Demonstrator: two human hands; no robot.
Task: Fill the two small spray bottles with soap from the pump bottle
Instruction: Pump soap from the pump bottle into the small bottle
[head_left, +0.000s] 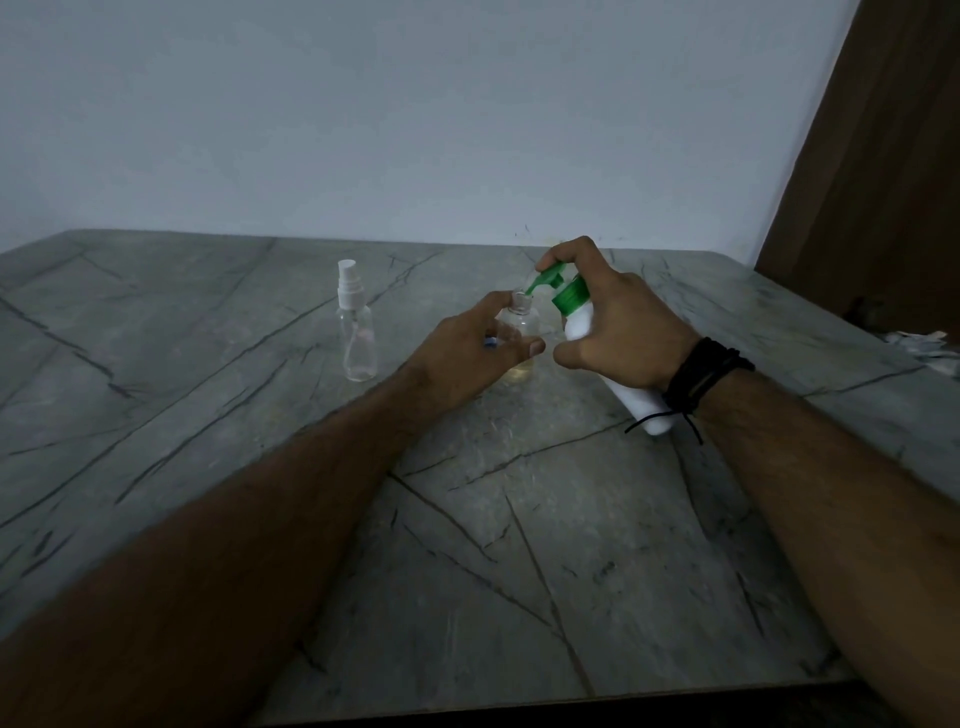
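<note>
My right hand (618, 322) grips a white pump bottle (579, 317) with a green pump head (550, 280), tilted toward the left, one finger on top of the pump. Its green nozzle points into the open neck of a small clear bottle (522, 325), which stands upright on the table with a little yellowish liquid at its bottom. My left hand (467, 348) holds that uncapped bottle around its body. A second small clear spray bottle (357, 332) with its white sprayer cap on stands upright to the left, apart from both hands.
The grey marbled table (467, 545) runs to a pale wall at the back. A brown wooden panel (883, 156) stands at the right. Something white and crumpled (924, 345) lies at the table's right edge. A black cord bracelet is on my right wrist.
</note>
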